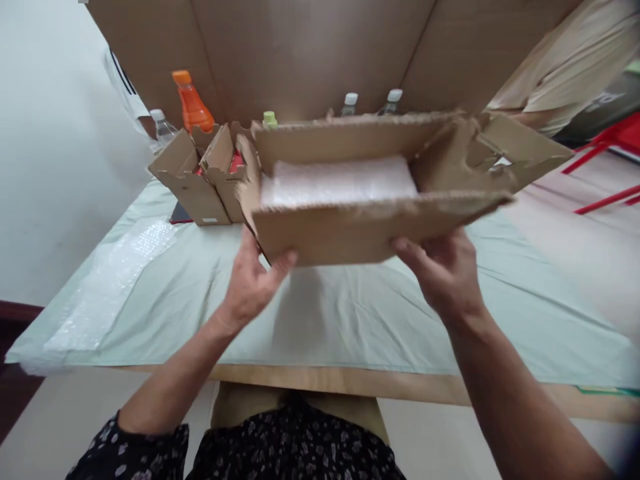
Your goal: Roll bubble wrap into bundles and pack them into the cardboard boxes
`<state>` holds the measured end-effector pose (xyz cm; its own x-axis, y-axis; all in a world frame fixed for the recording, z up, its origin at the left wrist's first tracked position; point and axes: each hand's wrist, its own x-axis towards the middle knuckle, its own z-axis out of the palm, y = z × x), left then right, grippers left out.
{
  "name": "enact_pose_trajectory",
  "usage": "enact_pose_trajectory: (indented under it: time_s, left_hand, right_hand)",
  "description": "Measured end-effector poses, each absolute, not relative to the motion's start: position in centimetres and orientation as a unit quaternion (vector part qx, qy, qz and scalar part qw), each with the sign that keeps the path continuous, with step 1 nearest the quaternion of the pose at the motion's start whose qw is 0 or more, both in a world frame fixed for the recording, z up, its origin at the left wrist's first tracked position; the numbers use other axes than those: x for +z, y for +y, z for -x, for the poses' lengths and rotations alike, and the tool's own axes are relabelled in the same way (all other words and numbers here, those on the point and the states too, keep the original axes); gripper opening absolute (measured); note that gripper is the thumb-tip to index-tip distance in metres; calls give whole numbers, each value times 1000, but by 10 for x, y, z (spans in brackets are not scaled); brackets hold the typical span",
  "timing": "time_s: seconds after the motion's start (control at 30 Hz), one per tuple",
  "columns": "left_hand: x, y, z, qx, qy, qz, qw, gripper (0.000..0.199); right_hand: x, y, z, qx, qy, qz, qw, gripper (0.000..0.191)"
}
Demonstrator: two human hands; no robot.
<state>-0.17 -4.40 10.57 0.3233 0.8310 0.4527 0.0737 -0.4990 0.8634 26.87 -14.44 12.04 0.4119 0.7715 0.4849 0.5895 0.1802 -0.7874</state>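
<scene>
An open cardboard box (330, 237) is held up above the cloth-covered table, its near wall facing me. Inside it lies a whitish bundle that looks like bubble wrap (340, 181). My left hand (257, 277) grips the box's lower left corner, thumb on the near wall and fingers hidden behind and below. At the lower right, my right hand (443, 267) holds the same box, its thumb against the near wall and its fingers curled under the base. The box is slightly blurred.
Two narrow cardboard boxes (203, 197) stand at the back left, near an orange bottle (195, 107). Bubble wrap (117, 283) lies on the green cloth (345, 327) at left. A large cardboard panel (310, 60) rises behind. Another open box (525, 150) is at back right.
</scene>
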Motion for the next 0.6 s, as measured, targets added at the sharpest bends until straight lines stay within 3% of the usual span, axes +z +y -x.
enact_pose_trajectory:
  time_s: [0.2,0.43,0.6]
  left_hand:
    - [38,-121,23,436,435,-663,424,66]
    - [40,-123,31,505,442,-619,408,73]
    - [29,-137,18,490,436,-651,383,91]
  right_hand:
    - [65,-186,-266,195,-506,675,500,65]
    - [73,-81,-252,302,-593,517,538,92]
    - [71,-19,-242,276,-622,468,564,104]
